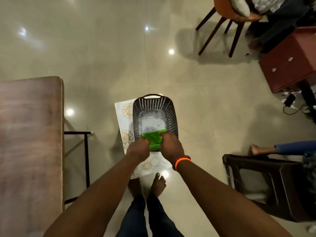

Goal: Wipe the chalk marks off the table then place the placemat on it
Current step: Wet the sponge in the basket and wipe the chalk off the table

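A bright green cloth (pixel 153 138) is stretched between both my hands over the near end of a dark slotted basket (pixel 171 110) on the floor. My left hand (pixel 139 149) grips its left side and my right hand (pixel 171 145), with an orange bracelet at the wrist, grips its right side. Under the basket lies a pale placemat (pixel 125 120) with round floral patterns. The wooden table (pixel 29 142) stands at the left, its top streaked with whitish marks.
A dark plastic chair (pixel 266 185) stands close at the right, with another person's foot (pixel 256 149) beyond it. A wooden chair (pixel 227 23) and a red cabinet (pixel 290 62) are at the far right. My bare feet (pixel 158 184) stand on the glossy tiled floor.
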